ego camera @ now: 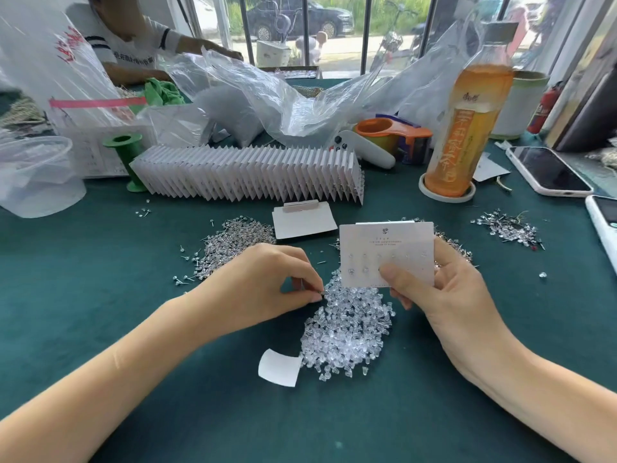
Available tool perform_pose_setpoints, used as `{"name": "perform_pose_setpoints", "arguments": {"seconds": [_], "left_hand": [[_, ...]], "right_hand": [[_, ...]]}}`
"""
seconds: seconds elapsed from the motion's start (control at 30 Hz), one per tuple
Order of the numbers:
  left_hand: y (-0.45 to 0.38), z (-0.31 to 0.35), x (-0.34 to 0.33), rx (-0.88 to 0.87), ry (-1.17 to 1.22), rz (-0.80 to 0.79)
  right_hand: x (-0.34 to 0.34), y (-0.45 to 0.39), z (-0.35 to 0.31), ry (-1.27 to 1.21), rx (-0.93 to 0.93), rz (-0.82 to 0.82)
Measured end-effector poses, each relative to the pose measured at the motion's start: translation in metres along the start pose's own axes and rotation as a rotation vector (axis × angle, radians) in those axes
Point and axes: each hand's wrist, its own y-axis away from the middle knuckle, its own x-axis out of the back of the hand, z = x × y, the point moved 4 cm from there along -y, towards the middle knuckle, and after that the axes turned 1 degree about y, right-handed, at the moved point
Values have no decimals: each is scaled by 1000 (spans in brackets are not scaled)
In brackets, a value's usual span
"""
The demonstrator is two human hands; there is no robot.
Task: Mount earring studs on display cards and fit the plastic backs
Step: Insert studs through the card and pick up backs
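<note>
My right hand (434, 289) holds a white display card (387, 252) upright, thumb pressed on its lower front; a few studs sit in its lower left holes. My left hand (277, 279) pinches a thin earring stud (315, 290) between thumb and fingertips, just left of the card and above a pile of clear plastic backs (347, 332). A heap of loose studs (230, 242) lies behind my left hand. Smaller heaps of studs lie behind the card and at the right (510, 227).
A long row of finished cards (247, 173) stands across the green table (100, 269). A blank card (303, 222), a paper scrap (279, 367), a tea bottle (467, 111), a tape dispenser (394, 132), phones (547, 172) and plastic bags (267, 95) surround the work spot. Another person sits at the far left.
</note>
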Motion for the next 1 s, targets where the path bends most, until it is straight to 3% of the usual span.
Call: {"name": "perform_pose_setpoints", "arguments": {"seconds": [0.27,0.43,1.0], "left_hand": [[-3,-6,1,62,146,59],[-3,-12,4,166,324,71],[-2,-21,10,154,66,55]], "right_hand": [[-3,3,-8,15,80,-7],[-6,12,-15,149,192,-27],[-10,15,-16,210,254,-36]]}}
